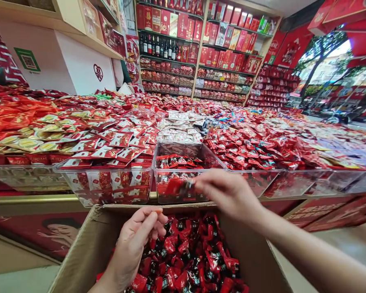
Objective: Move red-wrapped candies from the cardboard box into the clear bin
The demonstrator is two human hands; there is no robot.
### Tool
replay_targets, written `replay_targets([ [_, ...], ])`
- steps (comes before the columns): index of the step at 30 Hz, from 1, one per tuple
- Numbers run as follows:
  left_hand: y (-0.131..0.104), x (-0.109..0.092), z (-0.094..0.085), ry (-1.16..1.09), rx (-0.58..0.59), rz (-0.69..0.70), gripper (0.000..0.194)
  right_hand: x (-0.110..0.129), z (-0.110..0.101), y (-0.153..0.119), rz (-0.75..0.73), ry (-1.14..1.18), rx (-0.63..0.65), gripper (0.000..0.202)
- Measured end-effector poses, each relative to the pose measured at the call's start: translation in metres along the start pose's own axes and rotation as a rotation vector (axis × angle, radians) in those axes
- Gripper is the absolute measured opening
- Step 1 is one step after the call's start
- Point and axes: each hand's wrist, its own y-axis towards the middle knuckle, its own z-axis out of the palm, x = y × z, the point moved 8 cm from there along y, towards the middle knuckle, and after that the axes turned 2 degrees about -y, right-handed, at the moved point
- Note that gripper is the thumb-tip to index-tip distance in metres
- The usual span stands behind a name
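Note:
In my right hand [225,191] a wrapped candy [181,186], red and black and blurred by motion, is pinched between thumb and fingers. This hand is in front of a clear plastic bin [187,147] holding rows of similar packets. My left hand [140,232] hovers over an open cardboard box [88,240], its thumb pressed to the curled fingers with nothing showing between them. Red-and-black wrapped candies [186,252] fill the bottom of the box in a loose heap.
Left of the bin stands another clear bin [106,183] heaped with red-and-white packets. Piles of red packets [244,142] spread to the right, white ones [179,126] lie behind. Shelves [198,53] with boxes and bottles line the back. A counter edge [33,199] runs behind the box.

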Motion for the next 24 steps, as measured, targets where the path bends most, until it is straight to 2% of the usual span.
replay_targets([
  [2, 0.0, 0.001, 0.003, 0.058, 0.019, -0.025, 0.012, -0.005, -0.022, 0.02, 0.13, 0.067, -0.092, 0.014],
  [4, 0.0, 0.002, 0.008, 0.071, 0.06, -0.038, 0.018, -0.01, -0.021, 0.027, 0.271, 0.189, -0.072, 0.016],
  [6, -0.003, 0.002, 0.016, 0.028, 0.139, -0.033, 0.035, -0.008, 0.001, 0.018, 0.371, 0.321, 0.042, 0.015],
  [8, -0.007, 0.002, 0.02, -0.033, 0.186, -0.037, 0.044, -0.004, 0.034, -0.002, 0.423, 0.41, 0.192, 0.016],
  [11, -0.011, 0.01, 0.013, -0.118, 0.096, -0.118, 0.031, -0.001, 0.069, -0.029, 0.39, 0.37, 0.348, 0.018],
  [13, -0.013, 0.015, 0.012, -0.16, 0.054, -0.183, 0.024, 0.002, 0.071, -0.035, 0.219, 0.188, 0.347, 0.016],
  [16, -0.013, 0.017, 0.019, -0.176, 0.075, -0.229, 0.022, 0.02, 0.063, -0.038, -0.226, -0.188, 0.304, 0.021],
  [18, -0.013, 0.019, 0.022, -0.173, 0.077, -0.248, 0.019, 0.03, 0.067, -0.045, -0.468, -0.415, 0.32, 0.018],
  [20, -0.013, 0.021, 0.02, -0.155, 0.047, -0.249, 0.018, 0.038, 0.073, -0.052, -0.633, -0.562, 0.342, 0.014],
  [22, -0.014, 0.022, 0.016, -0.161, 0.023, -0.239, 0.02, 0.05, 0.073, -0.055, -0.756, -0.607, 0.338, 0.018],
  [24, -0.014, 0.019, 0.017, -0.189, 0.073, -0.213, 0.024, 0.066, 0.063, -0.049, -0.823, -0.592, 0.308, 0.023],
])
